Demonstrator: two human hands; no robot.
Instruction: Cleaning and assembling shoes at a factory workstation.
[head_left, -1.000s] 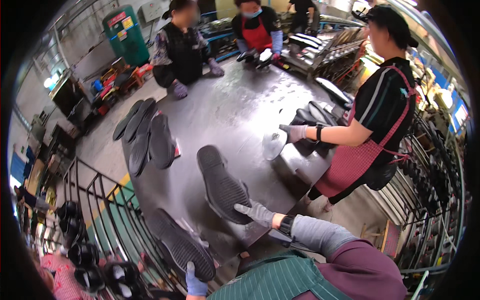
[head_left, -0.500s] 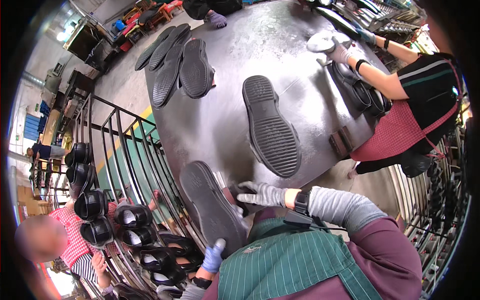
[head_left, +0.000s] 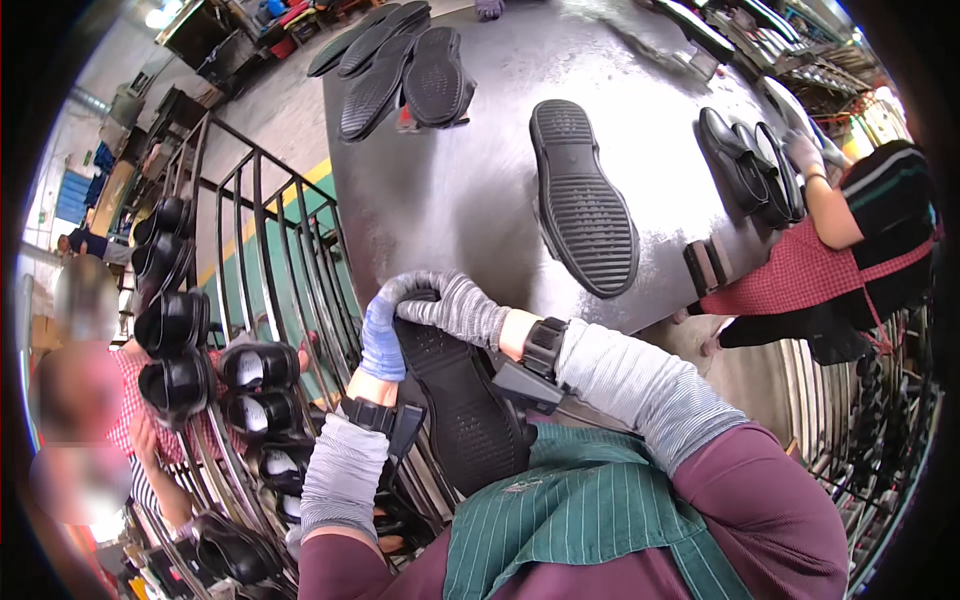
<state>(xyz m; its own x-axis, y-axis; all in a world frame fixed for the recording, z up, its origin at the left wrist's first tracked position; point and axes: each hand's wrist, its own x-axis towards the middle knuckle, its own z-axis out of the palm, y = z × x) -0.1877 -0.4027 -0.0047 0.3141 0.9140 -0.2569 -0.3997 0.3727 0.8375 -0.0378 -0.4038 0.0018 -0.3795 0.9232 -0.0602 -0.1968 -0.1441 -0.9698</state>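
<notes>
A black shoe (head_left: 462,400) lies sole up at the near edge of the metal table (head_left: 490,225), its near end against my green striped apron. Both hands meet around its far end. My left hand (head_left: 383,335), in a blue glove, is closed on the left side of that end. Coming from the right, my right hand (head_left: 452,303) in a grey striped glove curls its fingers over the tip and partly hides it. Beyond my hands, to the right, another black shoe (head_left: 585,205) rests sole up on the table, touched by neither hand.
Several sole-up shoes (head_left: 435,80) cluster at the table's far left. Upright black shoes (head_left: 735,165) and a dark block (head_left: 706,265) line its right side, beside a co-worker in a red checked apron (head_left: 775,265). A metal rack (head_left: 265,205) with black shoes (head_left: 172,325) stands left.
My left hand has moved from the shoe's near end to its far end. My right hand, open before, has come left and closed over the tip. The view has shifted.
</notes>
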